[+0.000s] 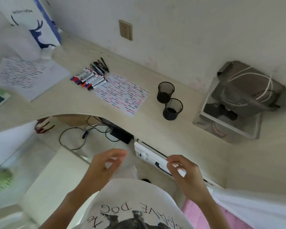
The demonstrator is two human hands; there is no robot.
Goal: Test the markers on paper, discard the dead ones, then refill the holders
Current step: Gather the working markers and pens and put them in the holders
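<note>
Both hands are raised in front of the torso, short of the desk's near edge. The left hand [106, 164] is loosely curled, fingers relaxed, holding nothing. The right hand [185, 174] is likewise loosely curled and holds nothing; its fingertips lie over a white drawer front [149, 156] below the desk [172, 134].

On the desk, two black mesh holders [169, 100] stand touching each other, toward the right. Left of them lies a test sheet [122, 93] covered with red, blue and black squiggles. At the sheet's far-left corner lies a pile of markers [89, 78], with a group of black pens [100, 66] just beyond it. A second marked sheet [21, 76] lies at the desk's left end. A grey bag [248, 86] sits at the right end, against the wall.
</note>
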